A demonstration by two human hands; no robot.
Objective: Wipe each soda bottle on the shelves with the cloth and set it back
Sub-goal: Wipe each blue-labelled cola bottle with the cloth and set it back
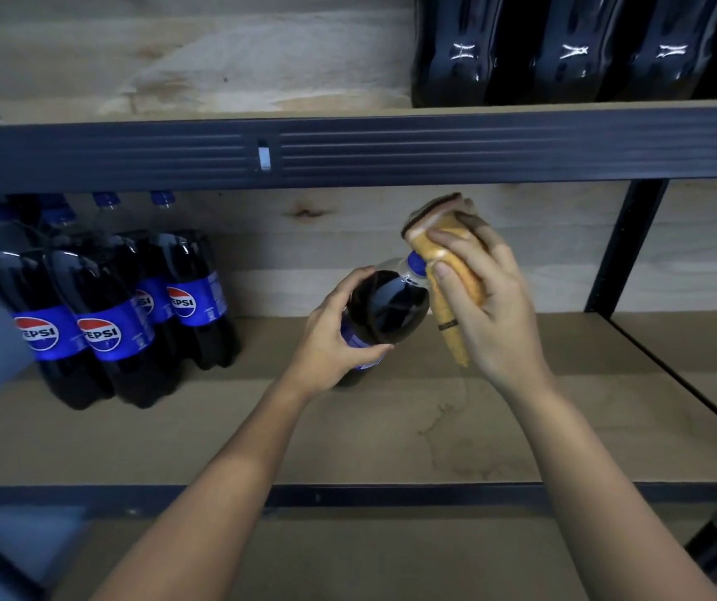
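The left hand (339, 336) has a soda bottle (384, 314) wrapped up tight, fingers and thumb curled round its dark shoulder just above the blue label, and the bottle leans with its neck pointing up and to the right. It sits over the middle of the lower shelf (226, 431); its base is hidden behind the hand and wrist, so whether it touches the board cannot be told. Over comes the right hand (484, 305), gripping a folded yellow cloth (447, 271) (dark-edged, by the look of it), fingers closed over the fabric. The cloth lies right against the blue cap (416, 261) and the neck, covering the cap's right side, with one tail of it hanging down past the palm.

Away at the left end of that same shelf, a cluster of Pepsi bottles (109, 314) stands upright near the back wall, blue labels facing out, well apart from the one in hand. Up top, on the right part of the upper shelf (200, 107), a row of dark bottles (573, 49) stands at the front edge, only their lower halves in view. A dark metal rail (391, 154) runs across the front of that shelf, and a dark upright post (625, 249) stands at the right.
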